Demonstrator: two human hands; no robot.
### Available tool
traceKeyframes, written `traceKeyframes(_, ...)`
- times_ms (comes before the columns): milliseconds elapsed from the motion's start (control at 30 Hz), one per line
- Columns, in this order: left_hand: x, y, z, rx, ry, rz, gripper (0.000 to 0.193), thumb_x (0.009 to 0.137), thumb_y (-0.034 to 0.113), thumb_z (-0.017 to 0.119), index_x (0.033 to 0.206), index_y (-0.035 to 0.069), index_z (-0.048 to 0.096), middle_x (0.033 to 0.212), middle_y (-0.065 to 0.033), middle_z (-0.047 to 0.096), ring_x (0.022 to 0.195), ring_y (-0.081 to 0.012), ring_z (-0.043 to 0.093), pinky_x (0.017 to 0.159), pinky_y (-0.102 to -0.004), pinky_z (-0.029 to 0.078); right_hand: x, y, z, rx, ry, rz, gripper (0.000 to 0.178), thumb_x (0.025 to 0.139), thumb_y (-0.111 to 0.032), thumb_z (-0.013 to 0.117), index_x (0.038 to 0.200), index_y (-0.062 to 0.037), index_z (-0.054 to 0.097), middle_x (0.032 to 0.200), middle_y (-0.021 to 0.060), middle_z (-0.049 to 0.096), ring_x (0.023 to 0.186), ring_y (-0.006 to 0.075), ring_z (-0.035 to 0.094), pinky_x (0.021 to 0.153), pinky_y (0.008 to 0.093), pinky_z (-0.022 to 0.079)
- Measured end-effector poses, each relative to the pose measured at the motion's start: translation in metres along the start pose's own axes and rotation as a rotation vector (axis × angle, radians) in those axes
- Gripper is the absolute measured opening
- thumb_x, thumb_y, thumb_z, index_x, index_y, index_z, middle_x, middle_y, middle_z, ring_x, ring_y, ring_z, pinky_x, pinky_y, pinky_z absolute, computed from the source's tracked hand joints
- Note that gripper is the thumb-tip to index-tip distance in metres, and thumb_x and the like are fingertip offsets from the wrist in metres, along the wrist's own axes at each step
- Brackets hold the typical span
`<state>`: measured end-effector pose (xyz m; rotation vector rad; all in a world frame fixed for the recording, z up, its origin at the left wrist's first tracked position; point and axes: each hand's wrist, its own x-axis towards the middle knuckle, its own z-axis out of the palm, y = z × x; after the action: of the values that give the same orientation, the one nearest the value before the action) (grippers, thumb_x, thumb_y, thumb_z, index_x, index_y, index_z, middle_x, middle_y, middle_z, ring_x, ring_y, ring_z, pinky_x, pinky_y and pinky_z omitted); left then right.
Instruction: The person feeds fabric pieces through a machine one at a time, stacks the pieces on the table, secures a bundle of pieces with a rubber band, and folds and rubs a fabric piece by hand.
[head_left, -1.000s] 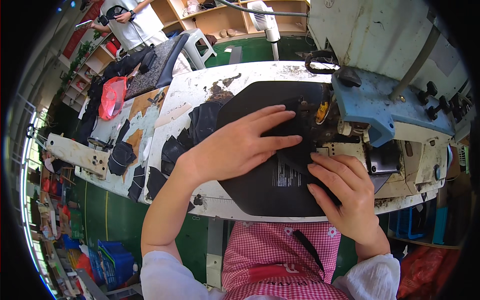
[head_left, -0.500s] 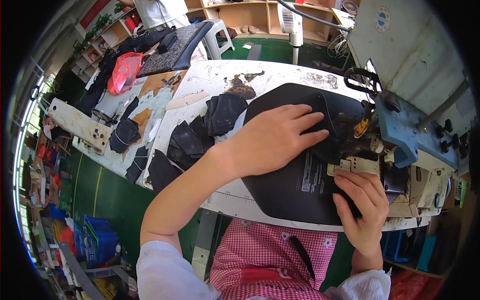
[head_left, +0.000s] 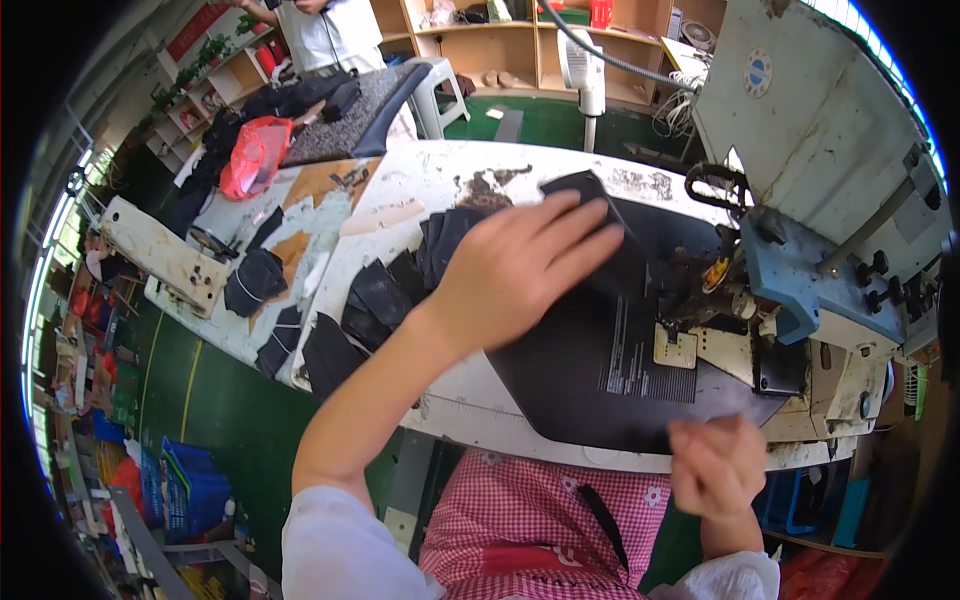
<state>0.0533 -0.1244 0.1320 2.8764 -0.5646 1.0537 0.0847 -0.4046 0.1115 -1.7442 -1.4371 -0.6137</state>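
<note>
My left hand (head_left: 520,265) reaches over a flat black panel (head_left: 570,400) on the white sewing table. Its fingers rest across a black fabric piece (head_left: 582,186), whose far corner sticks up beyond them; my thumb is hidden. To the right stands a sewing machine (head_left: 790,270) with a pale metal plate (head_left: 675,348) beneath its presser area. My right hand (head_left: 715,465) is at the panel's near right edge, blurred, its fingers curled in. Whether anything is between them cannot be made out.
Stacks of black cut pieces (head_left: 385,295) lie left of my forearm. Farther left are a second machine arm (head_left: 160,255) and a red plastic bag (head_left: 255,158). A person (head_left: 325,35) stands behind a dark padded surface. A white fan (head_left: 582,65) stands at the back.
My left hand has shifted left with the black fabric piece, away from the needle area. My right hand has drawn back toward me from the metal plate, and its fingers have curled.
</note>
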Motion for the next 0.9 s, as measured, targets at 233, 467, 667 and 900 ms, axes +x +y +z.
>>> traceKeyframes(233,-0.113,0.069,-0.063,-0.002,0.118,0.16,0.033,0.087,0.011,0.056,0.115,0.007,0.071,0.12,-0.011,0.069,0.114,-0.0284,0.065,0.095,-0.0345,0.051,0.026,-0.029,0.026,0.391,-0.101,0.216,0.053,0.075,-0.001,0.077,0.124,0.0034,0.06,0.107,0.0153,0.07,0.082,0.0241,0.069,0.073,0.0303,0.056)
traceKeyframes(467,-0.143,0.121,-0.09,-0.091,0.188,-0.045,0.028,0.081,0.018,0.062,0.105,0.007,0.071,0.115,-0.0085,0.07,0.099,-0.025,0.065,0.085,-0.0365,0.05,0.038,-0.071,0.077,0.836,-0.215,0.426,0.063,0.085,0.007,0.069,0.143,-0.004,0.046,0.1,0.009,0.07,0.085,0.0149,0.07,0.076,0.0281,0.057)
traceKeyframes(667,-0.16,0.133,-0.087,-0.628,0.099,-0.843,0.016,0.087,0.007,0.066,0.097,0.002,0.055,0.087,-0.0053,0.058,0.076,-0.0131,0.055,0.07,-0.0257,0.044,0.02,-0.097,0.093,0.918,-0.402,0.453,0.06,0.081,0.004,0.075,0.135,-0.0042,0.049,0.1,0.0065,0.07,0.08,0.0139,0.069,0.074,0.0277,0.058)
traceKeyframes(900,-0.177,0.152,-0.066,-1.04,0.294,-1.086,0.009,0.101,0.011,0.055,0.101,0.002,0.057,0.073,-0.0006,0.054,0.064,-0.0042,0.045,0.058,-0.022,0.037,0.001,-0.103,0.099,0.838,-0.225,0.482,0.048,0.075,0.006,0.08,0.118,-0.0015,0.059,0.096,0.0109,0.066,0.077,0.0155,0.068,0.066,0.0262,0.06)
